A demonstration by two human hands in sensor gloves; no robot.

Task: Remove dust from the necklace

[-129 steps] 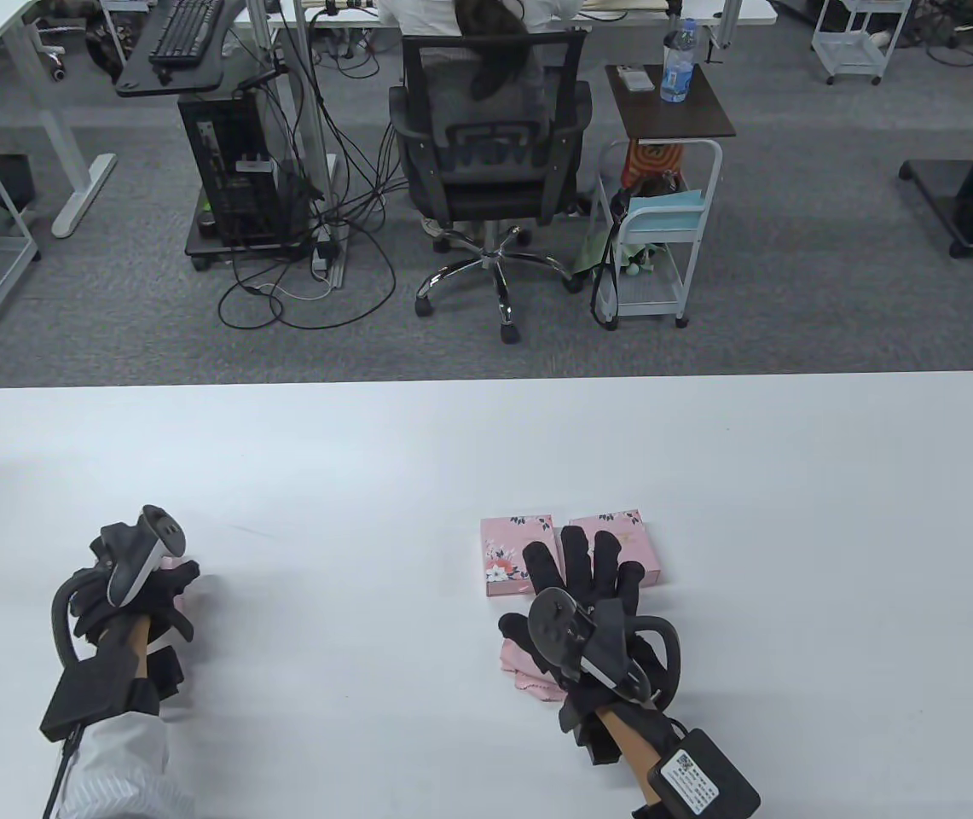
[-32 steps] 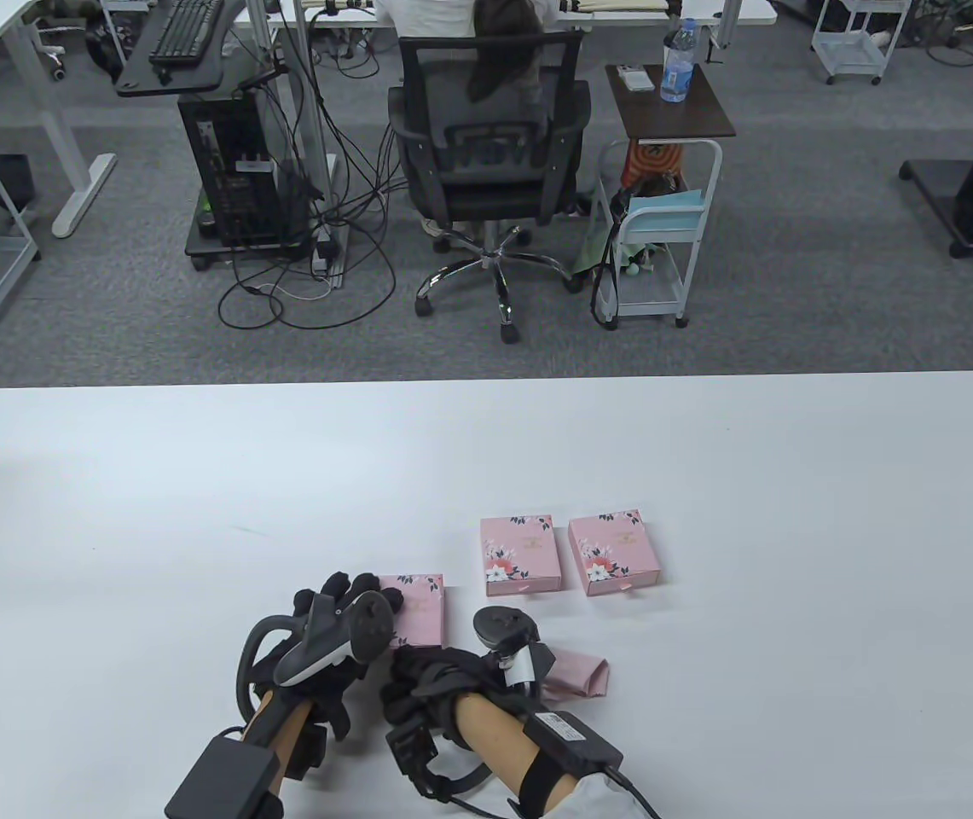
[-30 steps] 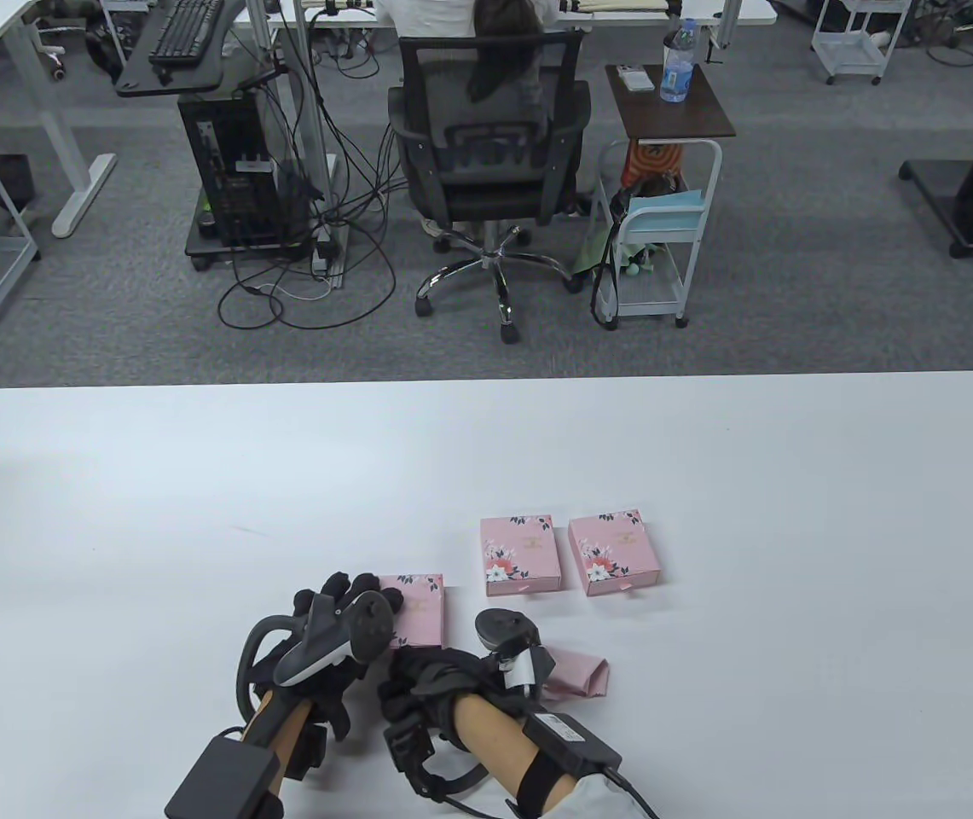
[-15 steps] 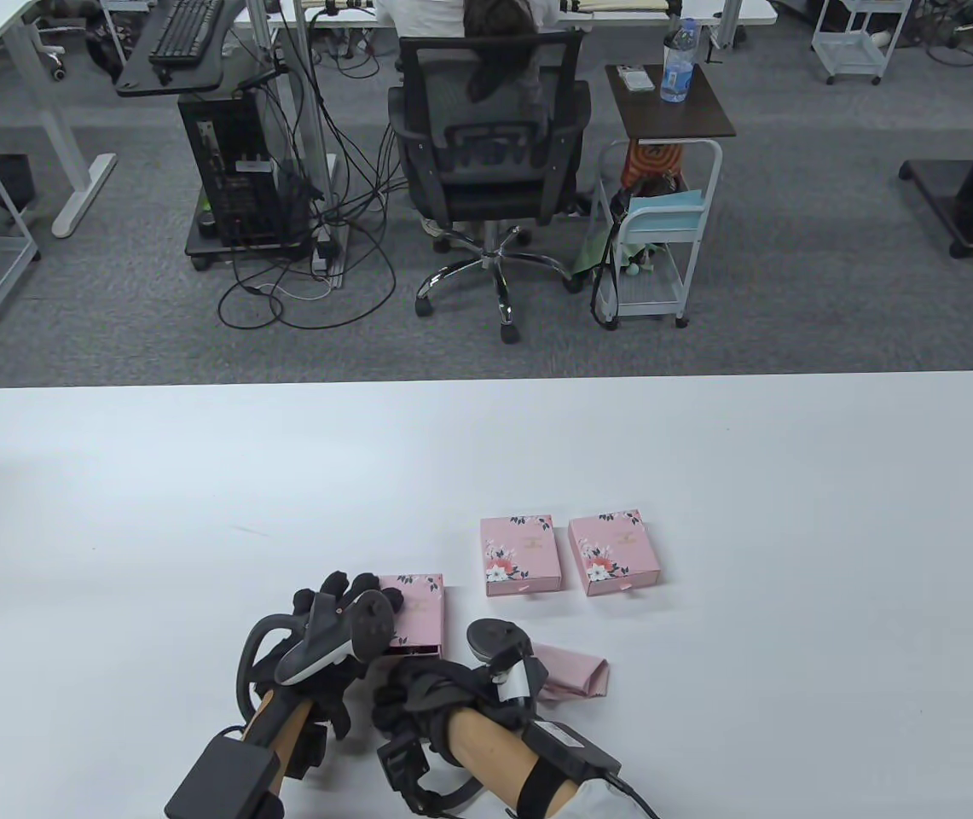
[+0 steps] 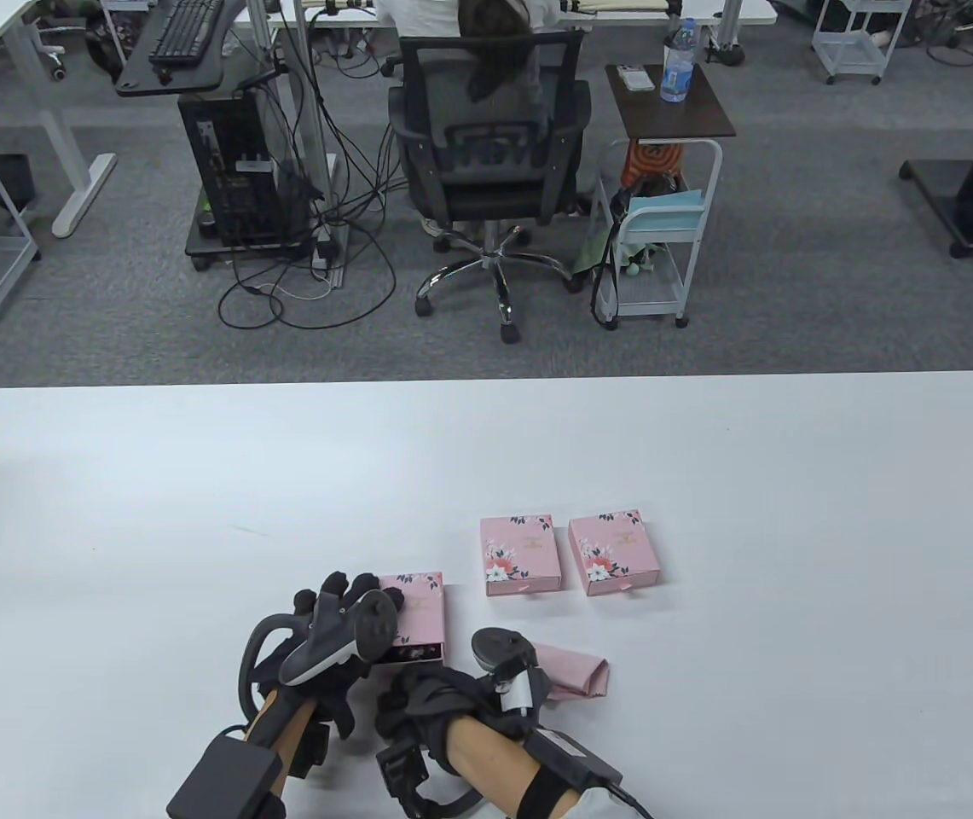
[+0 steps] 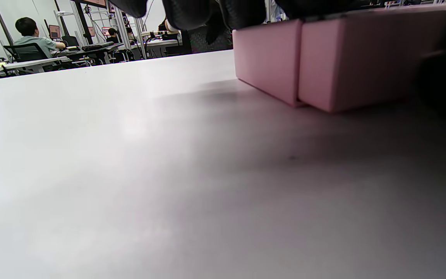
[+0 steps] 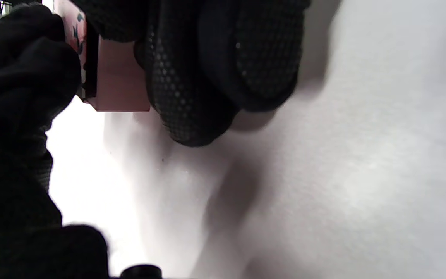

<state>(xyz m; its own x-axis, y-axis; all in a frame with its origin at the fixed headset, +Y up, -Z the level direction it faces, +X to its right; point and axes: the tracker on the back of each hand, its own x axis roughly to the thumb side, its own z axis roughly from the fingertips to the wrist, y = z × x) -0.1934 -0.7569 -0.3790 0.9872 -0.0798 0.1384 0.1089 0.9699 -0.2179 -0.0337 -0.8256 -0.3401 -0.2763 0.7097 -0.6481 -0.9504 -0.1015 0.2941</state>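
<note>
A pink floral jewellery box (image 5: 419, 607) lies on the white table (image 5: 196, 478) near the front edge. My left hand (image 5: 356, 597) grips its left side and top, seen close in the left wrist view as the box (image 6: 343, 58) under my fingers (image 6: 207, 11). My right hand (image 5: 419, 693) pinches the near end of the box's drawer (image 5: 418, 653), with the fingers (image 7: 192, 97) curled on the pink drawer front (image 7: 118, 77). The drawer stands a little way out and a dark strip of its inside shows. I cannot make out a necklace.
A folded pink cloth (image 5: 578, 672) lies just right of my right hand. Two more pink floral boxes (image 5: 520, 554) (image 5: 616, 552) sit side by side, shut, behind it. An office chair with a seated person (image 5: 486, 119) stands beyond the far table edge.
Earlier my left hand held the box far left and my right hand lay on the other boxes. In the last second the drawer has slid out towards me, drawn by my right hand.
</note>
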